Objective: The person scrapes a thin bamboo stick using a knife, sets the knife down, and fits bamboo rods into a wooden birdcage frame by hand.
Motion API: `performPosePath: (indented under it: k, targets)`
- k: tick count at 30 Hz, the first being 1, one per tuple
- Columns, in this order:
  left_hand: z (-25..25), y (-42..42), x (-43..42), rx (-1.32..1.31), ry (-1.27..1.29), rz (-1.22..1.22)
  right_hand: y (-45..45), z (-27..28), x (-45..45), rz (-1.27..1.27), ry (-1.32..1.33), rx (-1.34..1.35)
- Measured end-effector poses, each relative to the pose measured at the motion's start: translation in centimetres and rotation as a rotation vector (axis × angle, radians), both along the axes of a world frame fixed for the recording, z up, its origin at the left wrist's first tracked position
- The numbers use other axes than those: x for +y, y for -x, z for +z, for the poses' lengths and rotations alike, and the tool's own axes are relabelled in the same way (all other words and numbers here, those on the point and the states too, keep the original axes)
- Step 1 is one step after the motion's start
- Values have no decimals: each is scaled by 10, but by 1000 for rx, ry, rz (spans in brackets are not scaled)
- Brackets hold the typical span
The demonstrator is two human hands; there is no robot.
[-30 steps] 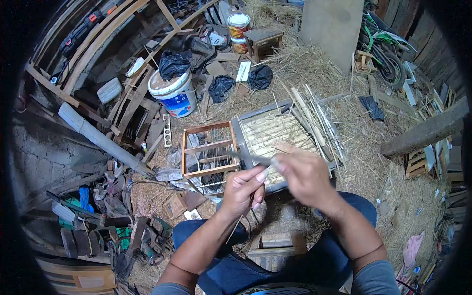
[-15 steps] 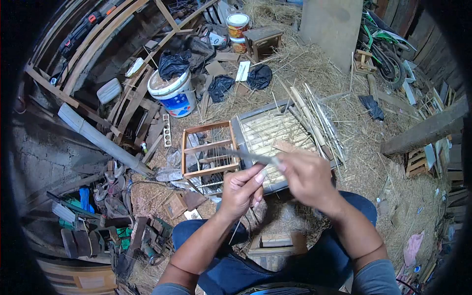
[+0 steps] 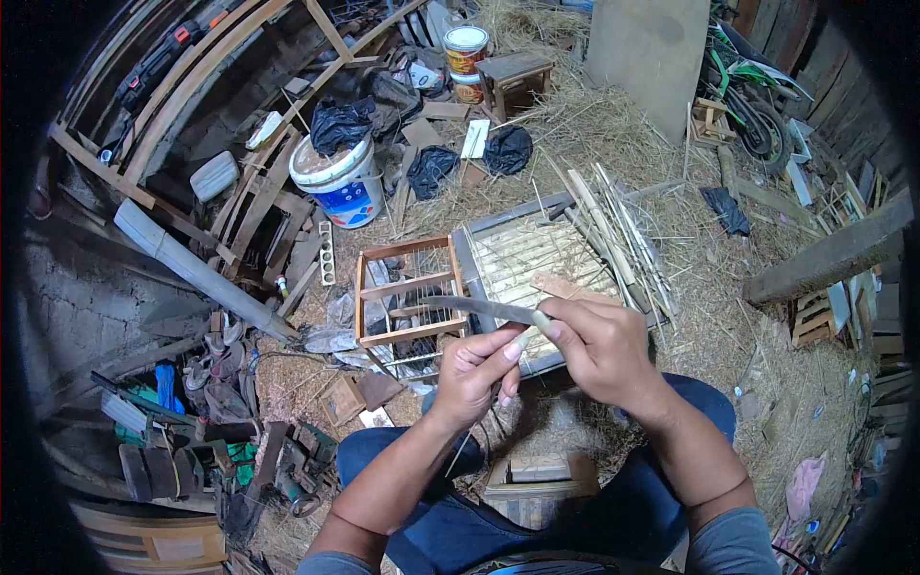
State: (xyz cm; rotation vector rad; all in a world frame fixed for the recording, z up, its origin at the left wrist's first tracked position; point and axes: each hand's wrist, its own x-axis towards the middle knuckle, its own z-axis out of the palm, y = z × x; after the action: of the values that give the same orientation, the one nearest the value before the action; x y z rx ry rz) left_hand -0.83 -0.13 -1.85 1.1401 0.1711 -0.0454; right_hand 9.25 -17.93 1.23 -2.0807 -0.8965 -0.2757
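Observation:
My right hand (image 3: 604,350) is closed round the handle of a knife (image 3: 479,307), its long, slightly curved blade pointing left. Close beside it, my left hand (image 3: 479,374) pinches a thin pale strip (image 3: 460,454), which looks like bamboo; a lower length of it slants down below the palm. The blade lies just above my left fingers, and whether it touches the strip I cannot tell. Beyond my hands sits a small wooden frame with thin bars (image 3: 410,287). A tray of pale slats (image 3: 465,254) adjoins it, with split bamboo lengths (image 3: 613,235) along its right side.
A white and blue bucket (image 3: 345,196) with a black bag stands at the back left. A small wooden stool (image 3: 515,72) is farther back. A wooden post (image 3: 829,251) juts in from the right. Straw and shavings cover the ground; between my legs lies a wooden block (image 3: 540,473).
The knife was blurred and now shows sharply, its blade a little lower. My right hand has shifted slightly; my left hand has barely moved and keeps its pinch.

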Motion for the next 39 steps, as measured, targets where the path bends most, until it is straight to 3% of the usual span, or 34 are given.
performPosePath:
  k: [3,5,7,13,15,17,19,20,21,23,25,28,34,39]
  targets:
    - [-2,2,2,-1,18,-16,-4,-3,-1,31,-8,-38]
    - [-1,0,1,-13,26,-27,-7,3,-1,-68,28,76]
    - [-2,2,0,-35,-23,5,-2,0,-1,74,3,-121]
    - [0,0,3,-32,-17,-21,-12,-3,-3,-106,16,31]
    - [-3,2,3,-53,-10,-23,-3,0,-2,51,10,-51]
    - [-2,3,5,-8,35,-55,-12,-11,-6,-19,-4,32]
    - [1,2,5,18,78,-83,-27,-4,-11,-62,-120,416]
    - [2,2,4,45,133,-83,-29,-16,-7,-11,-371,448]
    - [2,3,3,73,190,-86,-27,-14,-6,-14,-368,446]
    - [3,3,0,92,208,-89,-14,-8,-2,78,-650,969]
    - [3,2,-4,113,223,-92,-2,-9,10,104,-733,1085]
    - [2,2,-7,121,196,-94,0,-21,12,168,-762,1140]
    - [1,3,-7,80,217,-170,-27,-14,-1,52,-927,1169]
    - [0,5,-13,34,-103,-111,-37,-15,-6,39,-934,1180]
